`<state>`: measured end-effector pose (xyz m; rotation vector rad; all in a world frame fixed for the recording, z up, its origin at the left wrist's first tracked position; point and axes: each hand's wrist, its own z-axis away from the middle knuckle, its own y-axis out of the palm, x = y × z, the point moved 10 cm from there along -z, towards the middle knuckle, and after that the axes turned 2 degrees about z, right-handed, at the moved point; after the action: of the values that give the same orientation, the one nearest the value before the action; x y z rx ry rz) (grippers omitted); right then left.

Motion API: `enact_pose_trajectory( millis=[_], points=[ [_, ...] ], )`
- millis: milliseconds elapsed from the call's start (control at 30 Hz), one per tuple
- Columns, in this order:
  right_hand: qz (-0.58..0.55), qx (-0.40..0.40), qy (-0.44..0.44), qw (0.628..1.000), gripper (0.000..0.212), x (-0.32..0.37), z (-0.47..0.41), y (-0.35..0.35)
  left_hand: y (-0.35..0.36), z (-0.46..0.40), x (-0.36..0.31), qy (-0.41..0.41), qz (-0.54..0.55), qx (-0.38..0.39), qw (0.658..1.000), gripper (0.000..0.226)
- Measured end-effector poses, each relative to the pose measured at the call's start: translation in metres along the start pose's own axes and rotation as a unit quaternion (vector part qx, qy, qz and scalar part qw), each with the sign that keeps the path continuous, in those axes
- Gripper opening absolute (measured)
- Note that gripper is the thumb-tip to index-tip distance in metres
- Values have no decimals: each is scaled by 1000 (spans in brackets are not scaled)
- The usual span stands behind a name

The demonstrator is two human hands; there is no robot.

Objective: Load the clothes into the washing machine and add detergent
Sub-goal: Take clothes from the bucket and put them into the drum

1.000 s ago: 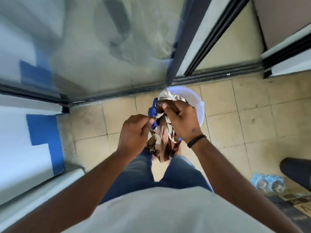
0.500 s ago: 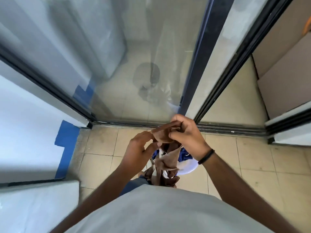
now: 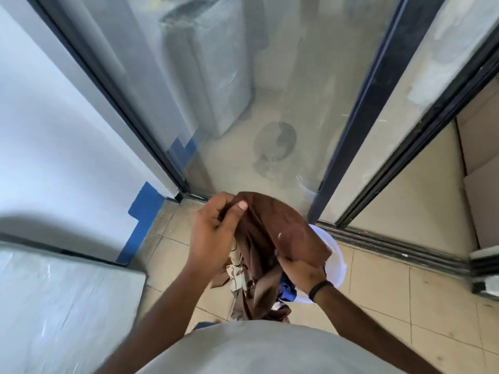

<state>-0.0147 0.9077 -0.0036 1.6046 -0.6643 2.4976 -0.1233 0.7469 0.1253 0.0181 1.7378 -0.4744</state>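
Both hands raised in front of the torso, over a tiled floor (image 3: 378, 306).

Left hand (image 3: 213, 236): fingers curled, thumb pressed onto the top edge of a brown cloth (image 3: 272, 225), pinching it.

Right hand (image 3: 297, 268): grips the same cloth from below, at its lower right; most of the fingers are hidden under the fabric. Black band (image 3: 320, 288) on that wrist.

The cloth is spread between the two hands; the rest hangs down below them in a bunch, together with a patterned tan-and-cream cloth (image 3: 239, 273) just under the left hand. A blue cloth (image 3: 287, 288) shows under the right wrist.

White bucket (image 3: 336, 263) stands on the floor directly beyond and below the right hand, partly covered by the brown cloth.

Ahead of the hands: glass sliding door (image 3: 243, 90) in a dark frame. A pale box-shaped appliance (image 3: 216, 76) shows dimly through the glass, well beyond the left hand; cannot tell for certain what it is.
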Motion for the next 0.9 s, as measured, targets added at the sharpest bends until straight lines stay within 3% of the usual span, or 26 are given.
enact_pose_trajectory(
  millis=[33,100,233,300,333,367,433,500,533,600,667,733,833,900],
  points=[
    [24,-8,28,999,23,-21,-2,1,-16,0,0,-3,5,-27,1000,13],
    [56,-10,14,998,39,-40,-7,5,-51,2,8,-23,15,-88,996,13],
    [39,27,-22,999,46,-30,-30,35,-133,30,75,-173,0,-225,959,20],
    [25,31,-59,997,47,2,-32,55,-159,52,110,-275,-100,-187,938,6],
    [11,34,-85,996,44,24,-26,68,-169,65,121,-314,-155,-151,924,16],
    [4,54,-113,992,40,44,-21,84,-174,74,127,-316,-201,-113,920,45],
    [33,125,-165,978,31,87,-7,121,-176,84,117,-250,-240,-71,935,95],
    [82,240,-204,946,12,118,16,165,-161,87,96,-149,-287,-16,946,111],
    [100,291,-217,926,11,130,30,183,-153,88,88,-107,-310,11,945,105],
    [131,340,-247,898,16,148,51,205,-147,88,83,-54,-312,31,948,68],
    [152,345,-281,882,21,163,63,213,-158,86,84,-49,-271,34,961,32],
    [164,331,-305,878,30,171,67,215,-176,87,85,-86,-182,30,979,9],
    [205,267,-327,883,33,168,63,213,-189,90,74,-114,-107,48,987,17],
    [253,228,-324,883,31,150,57,221,-188,91,49,-75,-78,78,991,24]
  ],
)
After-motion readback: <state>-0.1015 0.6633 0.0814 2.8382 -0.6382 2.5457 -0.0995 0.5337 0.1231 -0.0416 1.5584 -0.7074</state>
